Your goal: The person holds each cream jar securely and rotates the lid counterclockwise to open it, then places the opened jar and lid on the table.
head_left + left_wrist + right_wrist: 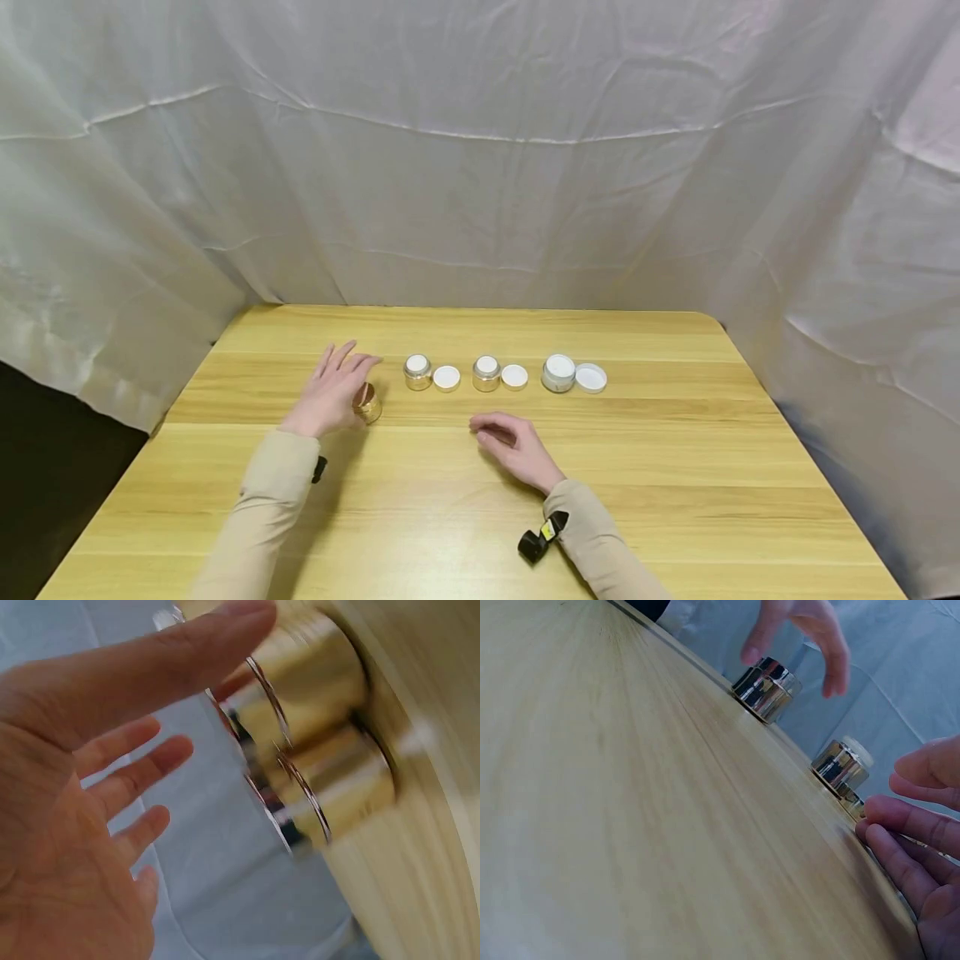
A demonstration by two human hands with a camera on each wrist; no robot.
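Note:
My left hand (330,396) is spread beside a shiny gold jar (368,405) at the left of the table. Its thumb (187,656) overlaps gold, mirror-like cylinders (349,784) in the left wrist view; contact cannot be told. In the right wrist view the gold jar (768,691) stands upright below the left hand's parted fingers. Loosely bent, my right hand (521,450) lies low over the middle of the table and holds nothing. In front of it stand a gold jar with a white top (486,375) and a white-faced lid (514,377).
Left in the row are another gold jar (417,373) and a lid (446,379). A pale jar (558,373) and its white lid (591,378) stand to the right. Grey cloth (480,200) hangs behind the wooden table (712,467).

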